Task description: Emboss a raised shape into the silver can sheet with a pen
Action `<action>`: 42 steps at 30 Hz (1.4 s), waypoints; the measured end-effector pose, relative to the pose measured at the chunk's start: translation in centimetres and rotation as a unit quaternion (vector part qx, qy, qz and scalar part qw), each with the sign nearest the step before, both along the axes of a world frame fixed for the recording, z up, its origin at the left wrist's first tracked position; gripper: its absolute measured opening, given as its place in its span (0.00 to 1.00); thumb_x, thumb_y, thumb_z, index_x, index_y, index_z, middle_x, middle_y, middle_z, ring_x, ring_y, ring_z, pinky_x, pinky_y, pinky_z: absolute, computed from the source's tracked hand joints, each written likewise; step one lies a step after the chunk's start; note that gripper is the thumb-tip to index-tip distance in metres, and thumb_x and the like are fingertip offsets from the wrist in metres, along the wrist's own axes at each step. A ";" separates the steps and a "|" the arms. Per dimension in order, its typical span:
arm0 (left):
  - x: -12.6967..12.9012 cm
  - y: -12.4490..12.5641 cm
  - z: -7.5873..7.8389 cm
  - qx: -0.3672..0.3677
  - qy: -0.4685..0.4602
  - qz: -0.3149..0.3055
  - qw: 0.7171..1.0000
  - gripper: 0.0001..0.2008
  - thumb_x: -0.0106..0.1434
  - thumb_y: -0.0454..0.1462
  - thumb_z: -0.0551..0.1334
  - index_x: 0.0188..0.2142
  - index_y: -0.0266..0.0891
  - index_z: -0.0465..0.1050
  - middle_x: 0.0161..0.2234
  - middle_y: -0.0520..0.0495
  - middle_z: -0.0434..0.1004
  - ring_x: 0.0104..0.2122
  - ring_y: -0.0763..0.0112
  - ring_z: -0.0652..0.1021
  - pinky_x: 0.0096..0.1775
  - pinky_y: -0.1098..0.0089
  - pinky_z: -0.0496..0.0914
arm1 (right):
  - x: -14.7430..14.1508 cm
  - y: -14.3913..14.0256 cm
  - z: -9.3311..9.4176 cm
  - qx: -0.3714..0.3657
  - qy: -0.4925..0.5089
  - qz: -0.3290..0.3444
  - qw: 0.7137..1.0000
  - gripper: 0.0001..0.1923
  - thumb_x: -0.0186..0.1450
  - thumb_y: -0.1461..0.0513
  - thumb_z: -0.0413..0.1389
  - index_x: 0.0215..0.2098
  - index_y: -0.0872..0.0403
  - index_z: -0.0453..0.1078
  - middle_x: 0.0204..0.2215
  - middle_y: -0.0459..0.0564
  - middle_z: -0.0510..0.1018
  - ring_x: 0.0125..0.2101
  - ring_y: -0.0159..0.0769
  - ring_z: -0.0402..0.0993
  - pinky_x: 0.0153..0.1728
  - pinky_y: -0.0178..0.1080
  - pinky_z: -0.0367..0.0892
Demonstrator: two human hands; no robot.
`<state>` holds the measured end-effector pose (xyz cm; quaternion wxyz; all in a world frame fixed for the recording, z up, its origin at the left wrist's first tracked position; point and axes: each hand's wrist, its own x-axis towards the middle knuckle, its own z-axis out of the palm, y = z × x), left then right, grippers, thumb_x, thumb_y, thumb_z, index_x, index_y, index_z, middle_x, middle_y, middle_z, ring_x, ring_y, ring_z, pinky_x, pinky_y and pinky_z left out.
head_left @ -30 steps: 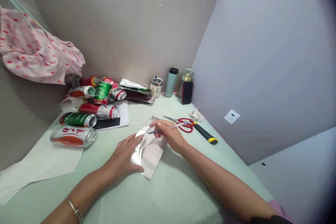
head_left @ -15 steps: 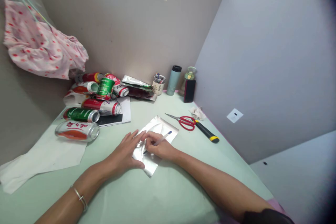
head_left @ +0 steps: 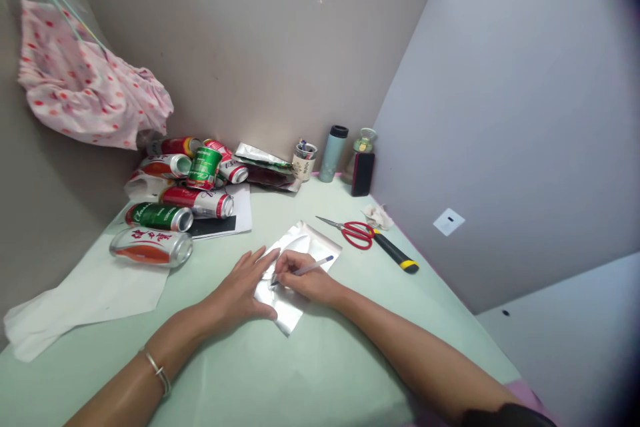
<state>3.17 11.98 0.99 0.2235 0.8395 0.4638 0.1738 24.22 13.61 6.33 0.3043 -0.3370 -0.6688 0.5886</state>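
A: What's nearest?

B: Two bare forearms reach in from six o'clock. The left hand (head_left: pixel 240 290), a silver bracelet (head_left: pixel 157 371) on its wrist, lies flat with fingers spread loose, pressing down the near edge of a foil sheet (head_left: pixel 300 260). The right hand (head_left: pixel 305 280) has its fingers pinched around a pen (head_left: pixel 303 270), the tip touching the foil just beside the left fingertips.

A: How does the sheet look?

B: Silvery, shiny, roughly rectangular, a little crinkled, lying flat at the middle of the table (head_left: pixel 320 373).

A: And beyond?

B: At two o'clock of the sheet, one pair of red-handled scissors (head_left: pixel 353 232) touching one black-and-yellow utility knife (head_left: pixel 395 253); a crumpled tissue (head_left: pixel 377 215) just past them. At ten o'clock, a heap of about seven cans (head_left: pixel 195 180), red, green and silver, all but one lying on their sides. A white paper (head_left: pixel 95 293) lies at nine.

A: Farthest?

B: One pen cup (head_left: pixel 303 161), one tumbler (head_left: pixel 336 153), one jar behind a dark phone (head_left: pixel 362 174). The table is pale green, set in a corner of grey walls; a pink spotted cloth (head_left: pixel 90 93) hangs at eleven.
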 end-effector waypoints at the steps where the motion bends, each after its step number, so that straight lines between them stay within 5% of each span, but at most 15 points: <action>1: 0.0 0.0 0.1 0.000 0.000 0.000 1.000 0.59 0.50 0.50 0.75 0.72 0.51 0.39 0.72 0.44 0.48 0.71 0.47 0.47 0.68 0.44 0.45 | -0.1 0.0 0.0 0.004 0.003 -0.010 1.000 0.03 0.57 0.65 0.58 0.30 0.54 0.67 0.23 0.41 0.68 0.24 0.29 0.61 0.26 0.33 0.56; 20: 0.1 -0.2 0.8 -0.018 0.000 0.003 1.000 0.58 0.51 0.48 0.74 0.71 0.49 0.41 0.72 0.43 0.47 0.71 0.50 0.46 0.68 0.47 0.44 | -0.3 -0.3 -0.5 0.058 -0.054 -0.041 0.996 0.11 0.62 0.60 0.57 0.25 0.54 0.62 0.22 0.41 0.64 0.25 0.29 0.58 0.26 0.33 0.54; 28: 0.2 -0.2 1.0 -0.021 0.004 0.003 1.000 0.57 0.51 0.48 0.74 0.71 0.48 0.41 0.72 0.41 0.47 0.71 0.51 0.45 0.68 0.47 0.43 | -0.4 -0.2 -0.6 0.090 -0.068 -0.029 0.993 0.03 0.58 0.67 0.54 0.28 0.53 0.64 0.23 0.41 0.66 0.25 0.30 0.59 0.26 0.33 0.55; 42: 0.2 -0.4 2.5 -0.043 0.010 -0.017 0.999 0.55 0.54 0.50 0.72 0.71 0.49 0.40 0.72 0.42 0.47 0.71 0.48 0.45 0.68 0.45 0.43 | 0.0 -0.2 -0.6 0.110 -0.085 -0.037 0.990 0.05 0.58 0.67 0.58 0.25 0.54 0.67 0.25 0.43 0.70 0.28 0.31 0.62 0.29 0.34 0.57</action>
